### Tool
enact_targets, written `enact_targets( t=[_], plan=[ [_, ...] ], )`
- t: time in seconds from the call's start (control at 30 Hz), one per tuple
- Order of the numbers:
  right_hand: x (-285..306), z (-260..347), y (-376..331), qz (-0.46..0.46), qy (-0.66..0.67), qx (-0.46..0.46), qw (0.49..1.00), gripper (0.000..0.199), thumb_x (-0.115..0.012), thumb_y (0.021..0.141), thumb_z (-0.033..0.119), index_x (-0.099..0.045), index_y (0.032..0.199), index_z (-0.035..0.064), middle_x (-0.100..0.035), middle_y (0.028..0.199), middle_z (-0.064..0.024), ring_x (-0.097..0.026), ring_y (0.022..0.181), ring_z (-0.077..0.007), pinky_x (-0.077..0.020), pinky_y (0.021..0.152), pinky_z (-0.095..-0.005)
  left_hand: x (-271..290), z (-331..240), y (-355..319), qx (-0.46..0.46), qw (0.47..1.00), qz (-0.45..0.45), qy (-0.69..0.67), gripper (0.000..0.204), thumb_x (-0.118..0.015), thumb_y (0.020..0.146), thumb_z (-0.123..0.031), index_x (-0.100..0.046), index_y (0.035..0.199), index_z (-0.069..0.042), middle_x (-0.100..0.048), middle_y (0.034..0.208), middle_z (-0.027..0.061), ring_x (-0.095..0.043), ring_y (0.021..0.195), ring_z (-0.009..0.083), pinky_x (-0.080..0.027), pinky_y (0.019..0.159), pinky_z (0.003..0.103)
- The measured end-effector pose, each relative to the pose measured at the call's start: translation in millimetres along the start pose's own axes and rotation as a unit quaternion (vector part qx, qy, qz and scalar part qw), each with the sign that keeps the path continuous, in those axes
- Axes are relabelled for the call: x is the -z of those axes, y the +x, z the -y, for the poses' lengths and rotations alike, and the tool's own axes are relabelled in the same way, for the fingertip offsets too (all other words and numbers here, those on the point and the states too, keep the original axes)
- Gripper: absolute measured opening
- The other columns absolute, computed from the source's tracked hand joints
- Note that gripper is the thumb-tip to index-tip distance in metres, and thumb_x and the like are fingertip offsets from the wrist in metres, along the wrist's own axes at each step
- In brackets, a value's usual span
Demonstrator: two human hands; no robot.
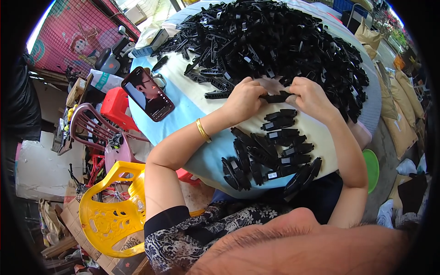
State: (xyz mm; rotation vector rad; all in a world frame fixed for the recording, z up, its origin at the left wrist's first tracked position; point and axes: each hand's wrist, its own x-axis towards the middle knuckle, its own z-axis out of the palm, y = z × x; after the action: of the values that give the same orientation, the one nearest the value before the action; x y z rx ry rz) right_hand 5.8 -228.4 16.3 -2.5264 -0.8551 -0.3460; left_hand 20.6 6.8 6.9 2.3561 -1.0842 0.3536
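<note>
Between my two hands is a small black plastic part (pixel 276 98), held level just above the cloth-covered table (pixel 201 106). My left hand (pixel 246 97) pinches its left end, and a gold bangle (pixel 203 130) circles that wrist. At the other end, the fingers of my right hand (pixel 312 98) are closed on the same part. Just beyond my hands rises a large heap of similar black plastic parts (pixel 275 43). Nearer to me, several black parts (pixel 270 151) lie in rough rows, some with a small white patch. My fingers hide much of the held part.
A phone (pixel 147 94) with a lit screen leans at the table's left. Beyond the table's left edge stand a yellow plastic chair (pixel 114 211), a pink chair (pixel 120 158) and a red stool (pixel 117 109). To the right are brown sacks (pixel 398 123) and a green basin (pixel 370 170).
</note>
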Motion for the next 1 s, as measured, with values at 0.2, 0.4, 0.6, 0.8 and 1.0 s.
enact_targets(
  t=[0.2,0.4,0.6,0.8,1.0],
  plan=[
    [12.6,13.8,2.1,-0.022,0.035,-0.068,0.997,0.015,-0.067,0.072,0.008,-0.068,0.084,0.0005,-0.058,0.079,-0.0107,-0.059,0.077,-0.0282,-0.0472,0.068,-0.0371,-1.6,1.5,-0.1,0.007,1.000,0.005,0.003,0.011,-0.064,0.066,-0.004,-0.068,0.077,-0.003,-0.064,0.087,0.0103,-0.058,0.089,0.0288,-0.047,0.083,0.036],
    [4.0,8.0,0.6,-0.010,0.015,-0.023,1.000,0.017,-0.071,0.068,0.009,-0.068,0.083,0.0018,-0.058,0.077,-0.0094,-0.058,0.074,-0.0284,-0.0463,0.065,-0.0368,1.0,1.2,2.2,-0.006,1.000,0.015,-0.025,0.016,-0.064,0.066,-0.004,-0.068,0.082,-0.003,-0.065,0.090,0.0088,-0.059,0.090,0.0256,-0.045,0.084,0.036],
    [-12.0,5.4,7.9,-0.019,0.036,0.062,0.997,0.018,-0.070,0.064,0.006,-0.067,0.081,0.0008,-0.058,0.075,-0.0108,-0.058,0.075,-0.0294,-0.0468,0.065,-0.0377,-11.0,-0.4,1.8,-0.069,0.997,-0.037,-0.023,0.016,-0.068,0.066,-0.006,-0.066,0.082,-0.004,-0.061,0.084,0.0083,-0.055,0.087,0.0288,-0.047,0.078,0.037],
    [13.8,15.5,-0.7,0.129,0.108,-0.028,0.985,0.018,-0.074,0.066,0.011,-0.066,0.077,-0.0010,-0.059,0.073,-0.0126,-0.059,0.065,-0.0257,-0.0458,0.059,-0.0347,20.1,2.3,0.7,-0.084,0.995,0.054,-0.006,0.028,-0.073,0.068,-0.015,-0.066,0.094,-0.007,-0.061,0.091,0.0068,-0.051,0.096,0.0282,-0.044,0.084,0.038],
    [0.6,5.2,6.1,-0.102,-0.011,0.034,0.994,0.014,-0.063,0.072,0.003,-0.064,0.085,0.0000,-0.060,0.081,-0.0078,-0.056,0.078,-0.0255,-0.0485,0.068,-0.0344,42.7,39.4,-17.9,-0.006,0.979,0.012,0.203,0.030,-0.062,0.074,-0.005,-0.066,0.103,-0.011,-0.058,0.100,0.0040,-0.048,0.100,0.0254,-0.039,0.084,0.037]
  ],
)
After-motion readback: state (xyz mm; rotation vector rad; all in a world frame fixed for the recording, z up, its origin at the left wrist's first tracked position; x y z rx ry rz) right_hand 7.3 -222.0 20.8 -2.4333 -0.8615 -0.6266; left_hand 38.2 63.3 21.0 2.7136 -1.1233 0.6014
